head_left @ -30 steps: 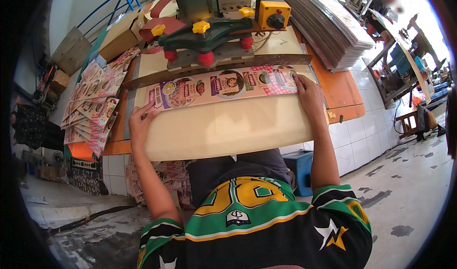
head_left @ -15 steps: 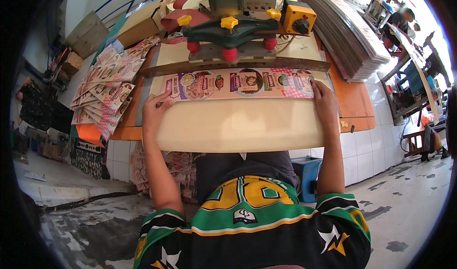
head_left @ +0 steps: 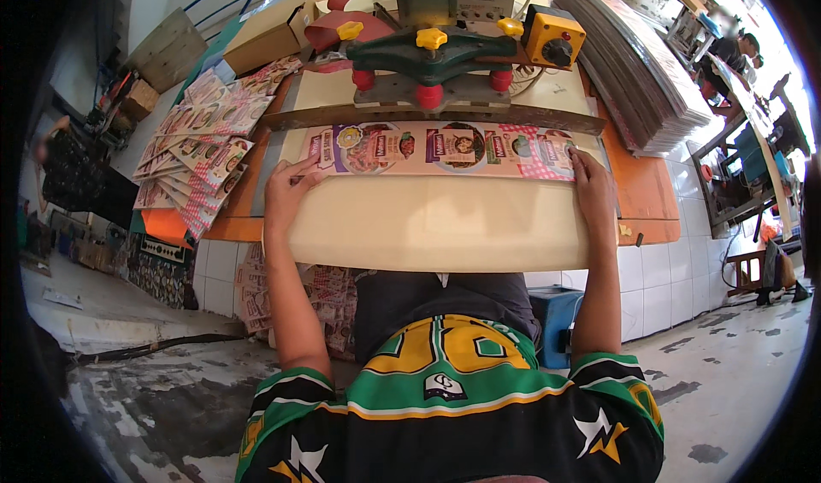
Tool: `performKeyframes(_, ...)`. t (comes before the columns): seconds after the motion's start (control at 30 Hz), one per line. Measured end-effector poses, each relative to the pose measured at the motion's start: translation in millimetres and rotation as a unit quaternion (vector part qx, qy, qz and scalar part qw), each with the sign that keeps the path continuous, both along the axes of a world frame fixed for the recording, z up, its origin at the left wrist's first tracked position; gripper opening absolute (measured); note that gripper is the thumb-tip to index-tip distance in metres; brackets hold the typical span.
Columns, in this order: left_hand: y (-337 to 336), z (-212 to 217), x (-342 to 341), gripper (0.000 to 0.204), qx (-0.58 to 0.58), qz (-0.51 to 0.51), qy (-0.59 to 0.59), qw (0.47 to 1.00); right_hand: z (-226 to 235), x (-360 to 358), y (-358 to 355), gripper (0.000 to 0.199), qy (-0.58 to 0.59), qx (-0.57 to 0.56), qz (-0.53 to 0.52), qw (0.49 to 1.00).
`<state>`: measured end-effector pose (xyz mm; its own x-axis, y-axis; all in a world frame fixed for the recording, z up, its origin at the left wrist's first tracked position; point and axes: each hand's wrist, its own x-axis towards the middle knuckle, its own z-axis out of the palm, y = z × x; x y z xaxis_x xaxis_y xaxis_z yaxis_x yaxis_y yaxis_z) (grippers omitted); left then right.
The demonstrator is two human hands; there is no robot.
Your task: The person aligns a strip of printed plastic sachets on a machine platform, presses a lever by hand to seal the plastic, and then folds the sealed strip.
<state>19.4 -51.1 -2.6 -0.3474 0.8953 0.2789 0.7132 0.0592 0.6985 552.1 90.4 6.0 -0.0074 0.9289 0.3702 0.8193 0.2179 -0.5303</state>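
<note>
A long printed sheet (head_left: 406, 165) with food pictures lies crosswise on a cream-coloured sheet (head_left: 445, 222), which curves down over the table's front edge. My left hand (head_left: 288, 194) is at the left end of the printed sheet, thumb and fingers closed on its edge. At the opposite end, my right hand (head_left: 596, 182) pinches the corner between thumb and fingers. Just beyond the printed sheet runs the metal bar (head_left: 282, 121) of a press, over its far edge. Above that bar sits the dark green press head (head_left: 436, 54) with yellow knobs and red feet.
Printed sheets (head_left: 201, 137) are piled loosely at the left, near a cardboard box (head_left: 265, 34). A tall stack of flat sheets (head_left: 637, 73) stands at the right. A yellow control box (head_left: 554, 38) with a black knob is beside the press. Other people are in the background.
The whole view has shifted slightly, so the table and press appear a little farther right. Both hands stay at the ends of the printed sheet.
</note>
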Motion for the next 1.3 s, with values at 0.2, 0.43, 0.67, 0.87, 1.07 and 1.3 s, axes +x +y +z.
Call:
performKeyframes(0.2,-2.0,3.5,2.3,0.046,-0.002,0.001,0.007,1.000,8.5,-2.4,-2.4,0.036,0.001,-0.042,0.004,0.999)
performKeyframes(0.43,-2.1,5.3,5.5,0.047,0.010,0.005,0.008,1.000,7.3,-1.8,-3.2,0.035,0.000,-0.039,0.000,0.999)
performKeyframes(0.67,-0.9,-2.3,0.2,0.046,0.004,0.002,0.004,1.000,1.1,0.7,-0.1,0.036,-0.009,-0.026,0.001,1.000)
performKeyframes(0.87,-0.2,-0.2,1.3,0.045,-0.014,0.004,0.000,1.000,-1.2,0.9,1.4,0.032,0.012,-0.016,0.000,1.000)
performKeyframes(1.07,0.3,-0.6,-9.8,0.039,-0.009,-0.034,-0.046,0.998,-5.2,3.5,3.9,0.030,0.017,0.005,-0.002,1.000)
performKeyframes(1.3,10.7,-4.0,-14.7,0.039,-0.008,-0.034,-0.121,0.992,-8.0,3.0,4.4,0.029,0.018,0.027,0.003,0.999)
